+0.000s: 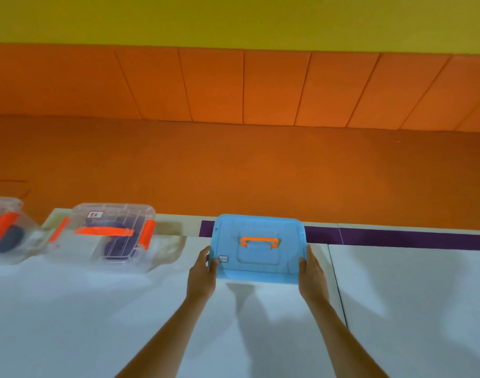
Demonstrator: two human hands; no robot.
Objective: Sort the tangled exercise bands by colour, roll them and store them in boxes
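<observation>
Two hands hold up a blue lid over the white table.

The blue lid [260,257] has an orange handle [260,242] in its middle and a small white label [223,258] near its left edge. The left hand [203,271] grips the lid's left side and the right hand [312,271] grips its right side, each with a thumb on top. The fingers go under, out of sight, and I cannot tell if a box hangs below. Under the lid lies the white table [397,282], dark with its shadow. Left of the lid sits a clear box [116,216] with orange clips and a dark purple band [118,246] inside. Farther left, at the edge, is another clear box [4,230]. Behind the lid runs a purple strip [397,238], then the orange floor [233,165].
</observation>
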